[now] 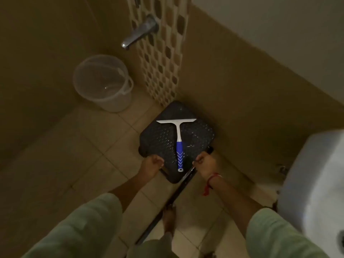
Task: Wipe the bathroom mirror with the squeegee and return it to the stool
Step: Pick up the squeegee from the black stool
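On stool (198,135), squeegee (178,140) flat; left hand (151,165), right hand (204,164) grip edges.

The squeegee (178,135) is white with a blue handle. The stool (160,138) is black with bumpy dots. Up top, the tile strip (162,58) is brown and cream.

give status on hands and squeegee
Left hand and right hand grip the stool at its near edge. Squeegee lies flat on it, untouched, handle toward the person. Nothing blocking it.
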`<state>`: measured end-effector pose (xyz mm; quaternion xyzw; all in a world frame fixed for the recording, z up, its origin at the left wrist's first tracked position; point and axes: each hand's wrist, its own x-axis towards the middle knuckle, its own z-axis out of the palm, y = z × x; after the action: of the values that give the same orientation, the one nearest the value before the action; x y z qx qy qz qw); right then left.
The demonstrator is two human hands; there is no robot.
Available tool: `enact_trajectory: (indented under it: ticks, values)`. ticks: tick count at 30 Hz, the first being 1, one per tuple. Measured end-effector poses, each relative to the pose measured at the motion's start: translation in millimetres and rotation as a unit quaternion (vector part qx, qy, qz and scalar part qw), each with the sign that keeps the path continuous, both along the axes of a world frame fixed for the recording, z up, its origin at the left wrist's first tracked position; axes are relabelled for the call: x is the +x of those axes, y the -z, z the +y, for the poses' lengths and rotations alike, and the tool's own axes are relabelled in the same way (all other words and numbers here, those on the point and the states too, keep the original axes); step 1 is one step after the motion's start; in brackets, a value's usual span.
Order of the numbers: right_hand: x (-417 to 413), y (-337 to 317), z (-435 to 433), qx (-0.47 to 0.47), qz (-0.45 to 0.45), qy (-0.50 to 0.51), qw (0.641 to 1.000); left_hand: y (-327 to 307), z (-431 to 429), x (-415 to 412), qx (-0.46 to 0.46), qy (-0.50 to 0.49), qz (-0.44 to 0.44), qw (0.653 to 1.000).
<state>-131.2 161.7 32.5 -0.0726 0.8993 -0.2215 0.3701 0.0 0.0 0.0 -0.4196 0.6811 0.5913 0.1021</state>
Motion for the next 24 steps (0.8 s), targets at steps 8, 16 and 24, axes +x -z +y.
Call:
enact_trajectory:
  ticks: [8, 16, 24]
  values:
    - [-7, 45, -49, 0.029, 0.022, -0.041, 0.998, 20, -20, -43, -0.009, -0.028, 0.026, 0.999]
    - [8, 78, -77, 0.092, 0.056, 0.021, 0.994, 37, -13, -16, -0.068, 0.076, 0.021, 0.994]
    - [15, 72, -71, 0.053, 0.085, 0.070, 0.992, 25, -7, 12, -0.109, 0.023, -0.004, 0.994]
